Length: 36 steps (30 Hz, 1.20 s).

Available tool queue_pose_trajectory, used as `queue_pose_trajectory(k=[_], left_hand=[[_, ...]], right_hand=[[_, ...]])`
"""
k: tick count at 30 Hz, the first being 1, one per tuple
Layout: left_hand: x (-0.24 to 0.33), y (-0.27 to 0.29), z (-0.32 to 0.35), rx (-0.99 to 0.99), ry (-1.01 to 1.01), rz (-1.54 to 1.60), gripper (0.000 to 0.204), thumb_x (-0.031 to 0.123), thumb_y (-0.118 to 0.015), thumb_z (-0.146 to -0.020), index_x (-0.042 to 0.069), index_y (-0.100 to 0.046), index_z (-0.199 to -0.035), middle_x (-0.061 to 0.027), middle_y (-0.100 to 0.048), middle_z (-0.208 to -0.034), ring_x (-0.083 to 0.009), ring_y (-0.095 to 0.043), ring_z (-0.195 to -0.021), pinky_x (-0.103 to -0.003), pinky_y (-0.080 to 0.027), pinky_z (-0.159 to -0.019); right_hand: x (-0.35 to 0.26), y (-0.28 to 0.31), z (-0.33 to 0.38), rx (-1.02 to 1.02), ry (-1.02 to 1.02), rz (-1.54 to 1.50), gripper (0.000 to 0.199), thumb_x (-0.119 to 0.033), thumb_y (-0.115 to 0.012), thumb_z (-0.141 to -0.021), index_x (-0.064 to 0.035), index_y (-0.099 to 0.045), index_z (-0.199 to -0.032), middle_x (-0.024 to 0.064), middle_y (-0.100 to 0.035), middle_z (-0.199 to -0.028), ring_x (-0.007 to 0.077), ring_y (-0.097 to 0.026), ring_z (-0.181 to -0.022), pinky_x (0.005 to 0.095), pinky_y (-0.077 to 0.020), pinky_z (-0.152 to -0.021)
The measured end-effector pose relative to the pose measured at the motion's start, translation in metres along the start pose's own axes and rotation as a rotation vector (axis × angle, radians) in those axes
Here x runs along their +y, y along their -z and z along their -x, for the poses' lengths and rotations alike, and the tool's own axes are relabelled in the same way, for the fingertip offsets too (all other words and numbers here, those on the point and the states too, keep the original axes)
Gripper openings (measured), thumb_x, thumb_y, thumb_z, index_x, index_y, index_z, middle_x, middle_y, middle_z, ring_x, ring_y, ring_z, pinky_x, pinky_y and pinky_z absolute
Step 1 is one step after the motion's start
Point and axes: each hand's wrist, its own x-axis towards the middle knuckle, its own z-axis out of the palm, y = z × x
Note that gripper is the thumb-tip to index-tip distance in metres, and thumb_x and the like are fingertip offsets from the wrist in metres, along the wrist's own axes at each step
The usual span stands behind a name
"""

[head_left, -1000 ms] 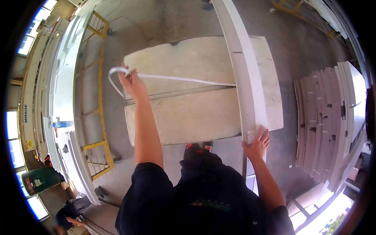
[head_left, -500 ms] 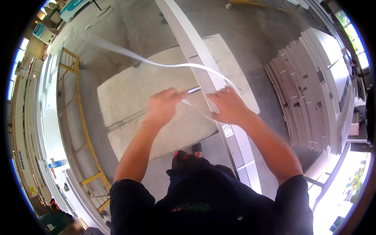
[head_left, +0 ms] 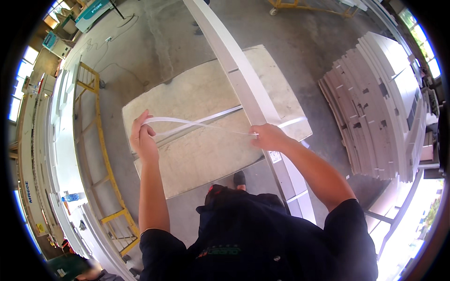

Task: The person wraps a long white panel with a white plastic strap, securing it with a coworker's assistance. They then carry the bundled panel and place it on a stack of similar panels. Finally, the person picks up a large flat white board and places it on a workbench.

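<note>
Where the white panels [head_left: 67, 150] lie: at far left, in a long row, with a blue bottle [head_left: 71, 198] on them.
Yellow frame [head_left: 112, 217]: just right of the panels, on the concrete floor [head_left: 123, 159].
Left hand [head_left: 144, 139]: raised over the left side of the table [head_left: 197, 166], thumb and fingers pinched on a white strip [head_left: 161, 119]; the two hands are well apart.
White strip: between the hands, above the table, bowed upward near the left hand and thinning to a faint line toward the right.
Flat white band [head_left: 220, 114]: slants up to the right across the table, meeting the beam [head_left: 248, 89]; whether it joins the strip, I cannot tell.
Table: pale and low, its worn top crossed by the beam.
Beam: long and white, slanting from the top of the view down to the right of the person's body.
Right hand [head_left: 271, 137]: over the beam, fingers curled closed on the strip.
Panel stack [head_left: 361, 112]: at far right, pale boards with dark notches.
</note>
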Motion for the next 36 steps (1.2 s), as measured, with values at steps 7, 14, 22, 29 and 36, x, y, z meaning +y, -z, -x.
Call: queue_pose_trajectory(k=[7, 14, 22, 29, 36], left_hand=[[-0.055, 0.039, -0.001, 0.225, 0.216, 0.301, 0.037, 0.0, -0.041, -0.093, 0.003, -0.059, -0.126, -0.0124, -0.061, -0.114, -0.0147, -0.058, -0.079, -0.029, -0.046, -0.078], [-0.101, 0.062, 0.006, 0.355, 0.492, 0.58, 0.039, 0.002, -0.038, -0.096, 0.0, -0.048, -0.134, -0.0197, -0.049, -0.134, -0.0307, -0.055, -0.114, -0.042, -0.044, -0.103], [-0.149, 0.116, 0.006, 0.354, 0.659, 0.693, 0.043, 0.011, -0.038, -0.101, 0.0, -0.036, -0.143, -0.0202, -0.038, -0.146, -0.0347, -0.042, -0.132, -0.046, -0.037, -0.111], [-0.167, 0.123, 0.01, 0.307, 0.739, 0.622, 0.043, 0.017, -0.039, -0.102, 0.002, -0.036, -0.142, -0.0163, -0.042, -0.145, -0.0317, -0.044, -0.13, -0.045, -0.037, -0.111], [-0.16, 0.136, -0.006, 0.271, 0.798, 0.563, 0.042, 0.013, -0.041, -0.1, 0.006, -0.039, -0.141, -0.0145, -0.048, -0.139, -0.029, -0.047, -0.127, -0.045, -0.041, -0.108]], right_hand=[[0.116, 0.1, -0.005, 0.678, -0.431, -0.129, 0.023, -0.026, -0.066, -0.086, -0.0091, -0.072, -0.1, 0.0131, -0.069, -0.075, 0.0249, -0.066, -0.065, 0.0372, -0.051, -0.059], [0.255, 0.24, 0.098, 1.135, -0.554, -0.136, 0.023, -0.022, -0.063, -0.086, -0.0123, -0.073, -0.105, 0.0076, -0.072, -0.09, 0.0205, -0.066, -0.086, 0.0338, -0.049, -0.078], [0.419, 0.257, 0.252, 1.337, -0.816, -0.111, 0.027, -0.013, -0.051, -0.091, -0.011, -0.073, -0.107, 0.0069, -0.072, -0.1, 0.0236, -0.067, -0.094, 0.0353, -0.0502, -0.078], [0.324, 0.185, 0.168, 1.186, -0.584, -1.267, 0.049, -0.047, -0.045, -0.1, -0.0011, -0.062, -0.105, 0.0155, -0.067, -0.102, 0.0281, -0.066, -0.095, 0.048, -0.0556, -0.08], [0.223, 0.108, -0.038, 0.61, -0.372, -1.267, 0.059, -0.053, -0.041, -0.1, 0.0024, -0.063, -0.099, 0.015, -0.066, -0.091, 0.0265, -0.068, -0.088, 0.0427, -0.0574, -0.078]])
